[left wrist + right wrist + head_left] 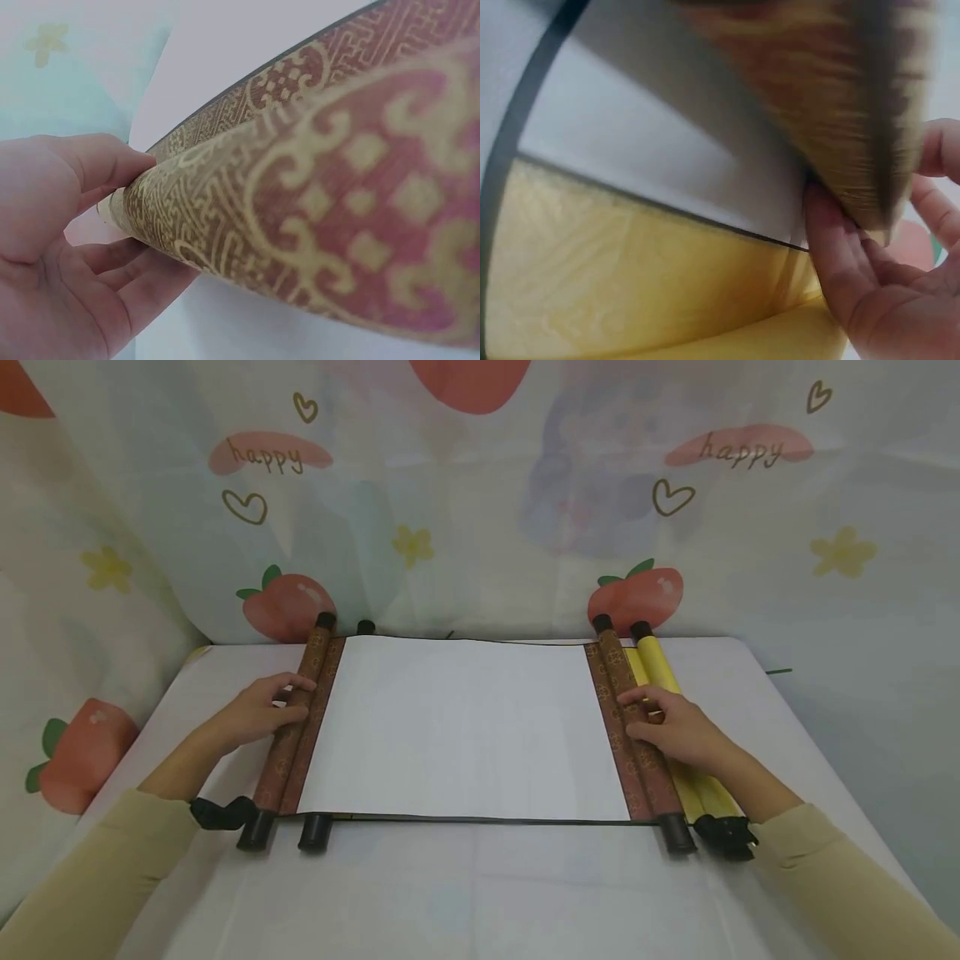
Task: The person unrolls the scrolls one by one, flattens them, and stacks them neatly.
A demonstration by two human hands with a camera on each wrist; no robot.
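Observation:
A hanging scroll lies unrolled, its blank white paper (472, 727) between two reddish-brown patterned rollers with black end knobs. My left hand (258, 710) grips the left roller (279, 764) near its middle; in the left wrist view thumb and fingers (97, 161) hold it from both sides. With my right hand (678, 727), I pinch the right roller (652, 772); the right wrist view shows fingers under its edge. Beneath lies a second scroll with a yellow roller (658, 662) at the right. Most of that lower scroll is hidden by the upper one.
Both scrolls lie on a white-covered table (465, 893). Behind and at the sides hangs a pale cloth backdrop (480, 527) printed with fruit, hearts, flowers and the word "happy". A black end knob (315, 832) of the lower scroll sticks out at the front left.

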